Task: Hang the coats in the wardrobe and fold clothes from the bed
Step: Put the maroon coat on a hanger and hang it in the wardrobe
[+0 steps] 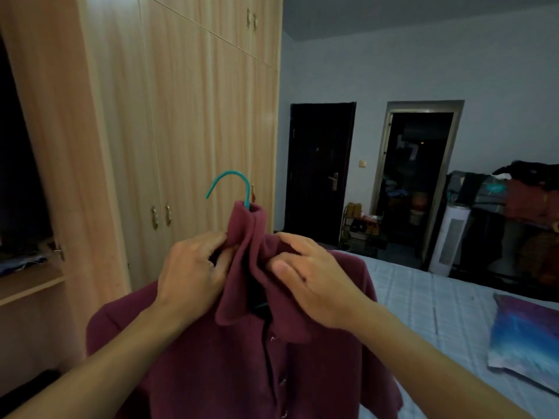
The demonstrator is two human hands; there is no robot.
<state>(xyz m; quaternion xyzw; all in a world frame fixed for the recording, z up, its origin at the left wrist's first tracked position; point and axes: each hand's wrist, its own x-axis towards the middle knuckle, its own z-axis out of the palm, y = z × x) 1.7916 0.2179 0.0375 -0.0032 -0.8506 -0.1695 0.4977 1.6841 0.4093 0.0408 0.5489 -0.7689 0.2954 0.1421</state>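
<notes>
A maroon fleece coat (230, 352) with a buttoned front hangs in front of me on a teal hanger (230, 182), whose hook sticks up out of the raised collar. My left hand (193, 273) pinches the left side of the collar. My right hand (308, 273) grips the right side of the collar, fingers curled into the fabric. The light wooden wardrobe (187, 116) stands to the left; its leftmost section (21, 176) is open and dark inside. The bed (429, 300) with a pale blue checked cover lies to the right.
A blue and purple pillow (526, 340) lies on the bed at the right. Folded clothes sit on a shelf in the open wardrobe section (21, 258). Beyond the bed are a dark door (320, 173), an open doorway (414, 182), a white appliance (450, 240) and a rack heaped with clothes (514, 195).
</notes>
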